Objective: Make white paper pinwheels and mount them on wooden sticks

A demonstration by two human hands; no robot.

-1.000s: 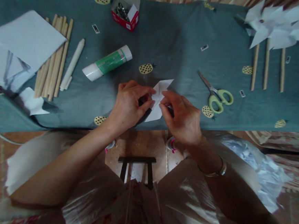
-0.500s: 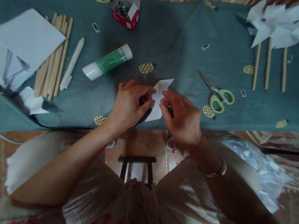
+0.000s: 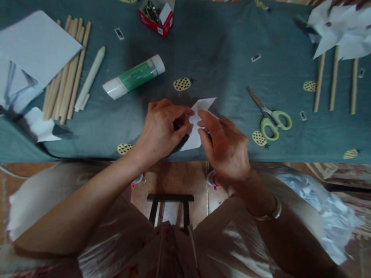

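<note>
A small white paper [image 3: 192, 140] with folded or cut points is held between both hands at the near edge of the cloth-covered table. My left hand [image 3: 164, 126] pinches its left side between thumb and fingers. On the right side, my right hand [image 3: 226, 144] grips the paper, its thumb and fingertips close together. Part of the paper is hidden behind the fingers. Green-handled scissors [image 3: 269, 119] lie to the right of my right hand. A green and white glue stick [image 3: 134, 76] lies beyond my left hand.
Wooden sticks [image 3: 70, 74], a white pen [image 3: 90, 78] and white paper sheets [image 3: 35, 43] lie at the left. A red box [image 3: 155, 19] of metal pieces stands at the back. White paper pinwheels [image 3: 348, 32] on sticks lie at the right. A plastic bag [image 3: 324, 210] is below right.
The fingers of my right hand have shifted slightly on the paper, and a paper edge now shows above them. My left hand keeps its place.
</note>
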